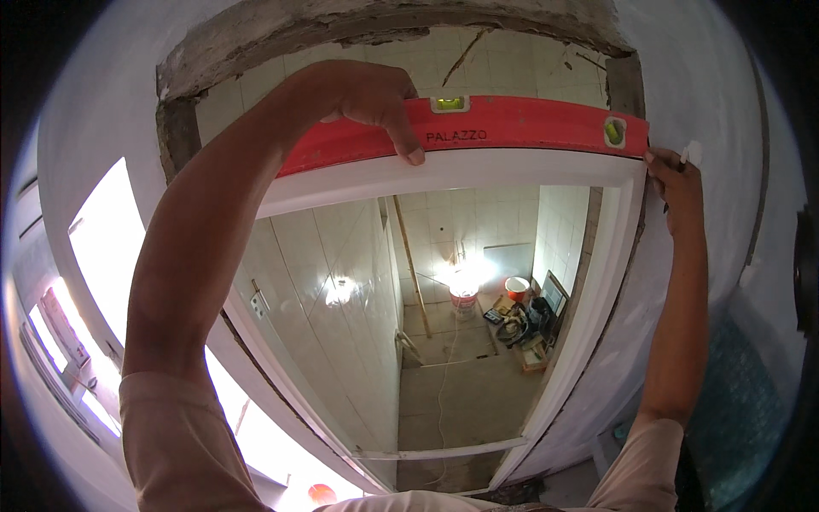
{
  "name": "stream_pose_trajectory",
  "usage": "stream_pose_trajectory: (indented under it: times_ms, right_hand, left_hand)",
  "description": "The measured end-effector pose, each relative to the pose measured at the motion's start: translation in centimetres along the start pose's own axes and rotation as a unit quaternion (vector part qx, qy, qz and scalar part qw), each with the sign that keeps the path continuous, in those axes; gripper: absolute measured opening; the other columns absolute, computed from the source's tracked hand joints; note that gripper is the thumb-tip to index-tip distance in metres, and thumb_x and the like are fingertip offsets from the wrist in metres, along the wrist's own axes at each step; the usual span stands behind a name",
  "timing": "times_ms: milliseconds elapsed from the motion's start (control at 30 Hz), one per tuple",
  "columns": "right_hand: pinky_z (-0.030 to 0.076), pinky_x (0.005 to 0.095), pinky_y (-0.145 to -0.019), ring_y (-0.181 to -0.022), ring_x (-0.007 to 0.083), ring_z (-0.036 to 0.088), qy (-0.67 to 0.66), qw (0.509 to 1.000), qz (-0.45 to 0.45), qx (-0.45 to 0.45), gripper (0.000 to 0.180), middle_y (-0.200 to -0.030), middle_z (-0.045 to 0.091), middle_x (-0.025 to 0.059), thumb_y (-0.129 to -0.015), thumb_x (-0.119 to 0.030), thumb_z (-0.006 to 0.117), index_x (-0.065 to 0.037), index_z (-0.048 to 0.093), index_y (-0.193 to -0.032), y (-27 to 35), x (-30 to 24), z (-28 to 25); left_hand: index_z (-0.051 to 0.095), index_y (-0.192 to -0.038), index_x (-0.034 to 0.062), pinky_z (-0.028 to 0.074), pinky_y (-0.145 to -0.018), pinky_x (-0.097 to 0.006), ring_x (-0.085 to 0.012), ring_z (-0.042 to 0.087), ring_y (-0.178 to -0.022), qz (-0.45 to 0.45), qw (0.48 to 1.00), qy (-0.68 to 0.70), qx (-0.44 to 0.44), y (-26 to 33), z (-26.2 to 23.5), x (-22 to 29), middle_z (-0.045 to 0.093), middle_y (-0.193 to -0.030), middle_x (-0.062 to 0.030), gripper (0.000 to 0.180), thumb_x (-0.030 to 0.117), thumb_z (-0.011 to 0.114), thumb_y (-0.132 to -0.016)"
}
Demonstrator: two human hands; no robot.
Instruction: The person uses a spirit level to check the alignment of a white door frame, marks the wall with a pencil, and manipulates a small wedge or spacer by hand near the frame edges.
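Observation:
A long red spirit level [512,126] with yellow-green vials lies along the top bar of a white door frame [512,168]. My left hand [375,104] is closed over the level left of its middle vial, thumb down across its front face. The left end of the level is hidden behind my forearm. At the frame's upper right corner, beside the level's right end, my right hand [678,183] is pinched closed against the wall side. What its fingers hold, if anything, is too small to make out; a whitish bit shows just above them.
Rough broken masonry [392,30] arches over the frame, with a gap between. Through the doorway are a tiled room, a bright lamp on a bucket [463,299], an orange bucket [516,288], a pile of tools [520,324], a leaning pole [411,264] and a cable on the floor.

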State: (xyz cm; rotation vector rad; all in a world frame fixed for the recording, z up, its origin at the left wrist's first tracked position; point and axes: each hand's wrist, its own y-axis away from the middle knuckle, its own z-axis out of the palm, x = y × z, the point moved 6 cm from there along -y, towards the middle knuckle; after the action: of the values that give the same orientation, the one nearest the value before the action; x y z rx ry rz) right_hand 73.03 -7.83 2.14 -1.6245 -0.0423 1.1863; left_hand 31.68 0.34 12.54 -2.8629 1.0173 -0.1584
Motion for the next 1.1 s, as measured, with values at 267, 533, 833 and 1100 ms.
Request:
stream_pose_trajectory:
  times_ms: [267, 533, 833, 1100]
  right_hand:
    - [0.029, 0.0218, -0.052, -0.059, 0.0053, 0.044, 0.002, 1.000, -0.008, -0.010, 0.028, -0.076, 0.058, -0.0039, -0.086, -0.025, 0.076, -0.002, 0.073, -0.101, 0.1, -0.3, -0.3]
    - [0.034, 0.0228, -0.055, -0.061, 0.0067, 0.047, 0.003, 1.000, 0.006, -0.009, 0.028, -0.075, 0.060, -0.0036, -0.084, -0.026, 0.080, -0.003, 0.074, -0.100, 0.4, -0.6, 0.0]
    - [0.035, 0.0224, -0.058, -0.063, 0.0075, 0.047, 0.009, 1.000, -0.004, 0.004, 0.029, -0.077, 0.062, -0.0026, -0.085, -0.026, 0.078, -0.003, 0.075, -0.102, 0.4, -0.6, -0.1]
    - [0.037, 0.0250, -0.059, -0.065, 0.0089, 0.049, -0.036, 0.999, 0.000, -0.032, 0.027, -0.077, 0.062, -0.0017, -0.084, -0.024, 0.077, -0.001, 0.075, -0.100, -0.1, 0.1, -0.2]
  left_hand:
    - [0.072, -0.113, 0.0012, 0.054, -0.082, -0.044, -0.0290, 0.071, -0.087, 0.013, 0.999, 0.035, -0.012, -1.0, 0.1, -0.7, 0.075, -0.097, -0.0152, 0.065, 0.026, 0.089, -0.056]
    - [0.073, -0.110, 0.0007, 0.054, -0.081, -0.044, -0.0284, 0.072, -0.085, 0.019, 0.999, 0.037, -0.011, -0.6, 0.1, -0.3, 0.075, -0.093, -0.0144, 0.061, 0.024, 0.089, -0.056]
    - [0.072, -0.112, -0.0008, 0.054, -0.083, -0.045, -0.0305, 0.071, -0.087, 0.014, 0.998, 0.053, -0.025, -1.2, 0.3, -0.8, 0.074, -0.096, -0.0163, 0.066, 0.025, 0.090, -0.055]
    - [0.071, -0.117, 0.0037, 0.051, -0.089, -0.044, -0.0299, 0.069, -0.096, -0.007, 0.999, -0.020, 0.028, 0.0, -0.5, 0.4, 0.074, -0.103, -0.0148, 0.071, 0.030, 0.089, -0.054]
